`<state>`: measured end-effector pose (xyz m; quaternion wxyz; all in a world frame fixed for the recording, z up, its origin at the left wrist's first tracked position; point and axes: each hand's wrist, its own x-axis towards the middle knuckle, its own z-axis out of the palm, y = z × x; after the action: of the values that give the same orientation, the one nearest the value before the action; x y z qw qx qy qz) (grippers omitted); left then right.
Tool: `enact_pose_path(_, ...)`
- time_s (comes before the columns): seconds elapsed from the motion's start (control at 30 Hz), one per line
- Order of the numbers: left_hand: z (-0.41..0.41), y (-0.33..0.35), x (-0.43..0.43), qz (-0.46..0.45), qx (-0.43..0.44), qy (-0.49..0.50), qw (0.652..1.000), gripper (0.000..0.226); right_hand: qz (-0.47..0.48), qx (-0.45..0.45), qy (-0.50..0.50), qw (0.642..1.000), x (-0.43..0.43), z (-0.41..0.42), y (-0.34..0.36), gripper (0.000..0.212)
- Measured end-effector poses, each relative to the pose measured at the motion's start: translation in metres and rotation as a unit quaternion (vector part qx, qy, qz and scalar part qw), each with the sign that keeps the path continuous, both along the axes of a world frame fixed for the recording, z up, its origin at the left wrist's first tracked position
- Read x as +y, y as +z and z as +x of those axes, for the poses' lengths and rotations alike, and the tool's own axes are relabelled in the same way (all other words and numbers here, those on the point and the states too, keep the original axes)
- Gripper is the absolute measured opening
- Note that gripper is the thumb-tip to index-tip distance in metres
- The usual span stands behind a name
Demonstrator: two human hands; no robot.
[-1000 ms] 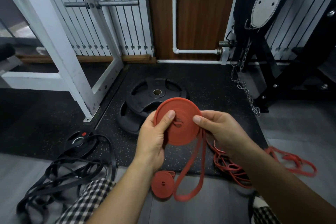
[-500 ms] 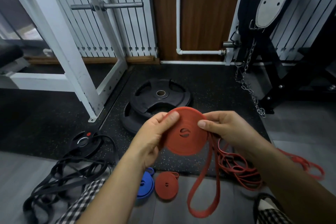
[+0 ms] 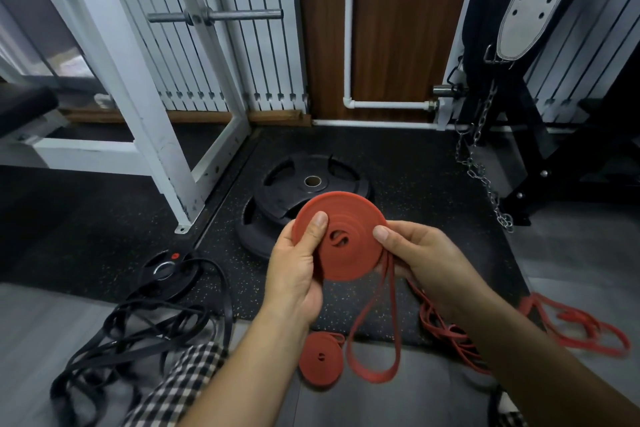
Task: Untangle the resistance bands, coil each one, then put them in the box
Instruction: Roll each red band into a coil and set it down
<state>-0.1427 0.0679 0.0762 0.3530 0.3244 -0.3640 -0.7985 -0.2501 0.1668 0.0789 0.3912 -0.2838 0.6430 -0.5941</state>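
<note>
I hold a partly coiled red resistance band (image 3: 349, 236) upright in front of me. My left hand (image 3: 298, 270) grips its left edge, thumb pressed on the coil's face. My right hand (image 3: 420, 263) pinches the right edge, where the loose tail (image 3: 375, 350) hangs down in a loop. A finished red coil (image 3: 320, 357) lies on the floor below. Loose red bands (image 3: 446, 333) lie tangled under my right forearm, with more red bands (image 3: 585, 329) farther right. A tangle of black bands (image 3: 135, 336) lies at the lower left. No box is in view.
Black weight plates (image 3: 304, 198) are stacked on the speckled rubber mat just beyond my hands. A small black plate (image 3: 166, 270) sits at the left. A white rack frame (image 3: 149, 121) stands to the left, a chain (image 3: 485, 184) and black bench frame to the right.
The coil has turned in my hands and the hanging tail has grown shorter. The view shifted, and the blue coil seen half a second ago is now hidden behind my left forearm.
</note>
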Motion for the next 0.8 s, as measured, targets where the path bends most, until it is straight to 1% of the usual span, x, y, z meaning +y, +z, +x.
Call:
enact_pose_path(0.1, -0.001, -0.001, 0.003, 0.035, 0.02, 0.032, 0.999, 0.009, -0.028, -0.042, -0.028, 0.998, -0.006, 0.01, -0.007, 0.016)
enact_pose_path(0.2, -0.001, -0.005, 0.003, 0.043, 0.018, 0.013, 0.999, 0.011, -0.031, -0.036, -0.043, 0.998, -0.008, 0.01, -0.007, 0.016)
enact_pose_path(0.23, 0.001, -0.004, 0.001, 0.034, 0.011, -0.013, 0.999, 0.014, -0.031, -0.033, -0.037, 0.998, -0.007, 0.007, -0.004, 0.017)
enact_pose_path(0.3, 0.007, 0.0, -0.008, -0.004, -0.014, -0.087, 0.996, 0.028, -0.027, -0.041, -0.018, 0.999, -0.002, -0.003, 0.004, 0.019)
enact_pose_path(0.37, 0.014, 0.005, -0.018, -0.048, -0.046, -0.163, 0.984, 0.038, -0.014, -0.04, 0.017, 0.999, 0.003, -0.012, 0.011, 0.018)
enact_pose_path(0.43, 0.021, 0.006, -0.025, -0.088, -0.083, -0.223, 0.967, 0.037, 0.008, -0.007, 0.068, 0.998, 0.006, -0.015, 0.015, 0.015)
enact_pose_path(0.5, 0.024, 0.004, -0.024, -0.141, -0.132, -0.247, 0.95, 0.036, 0.034, 0.046, 0.1, 0.993, 0.005, -0.013, 0.014, 0.013)
enact_pose_path(0.57, 0.02, 0.0, -0.018, -0.151, -0.15, -0.21, 0.954, 0.037, 0.033, 0.06, 0.1, 0.993, 0.004, -0.01, 0.013, 0.013)
enact_pose_path(0.7, 0.011, 0.001, -0.011, -0.098, -0.113, -0.118, 0.982, 0.038, -0.006, 0.045, 0.056, 0.997, 0.0, -0.007, 0.011, 0.013)
enact_pose_path(0.73, 0.01, 0.001, -0.011, -0.085, -0.103, -0.096, 0.986, 0.035, -0.013, 0.041, 0.049, 0.998, -0.001, -0.007, 0.01, 0.014)
enact_pose_path(0.8, 0.008, 0.002, -0.012, -0.054, -0.085, -0.052, 0.994, 0.024, -0.02, 0.037, 0.04, 0.998, -0.003, -0.005, 0.006, 0.015)
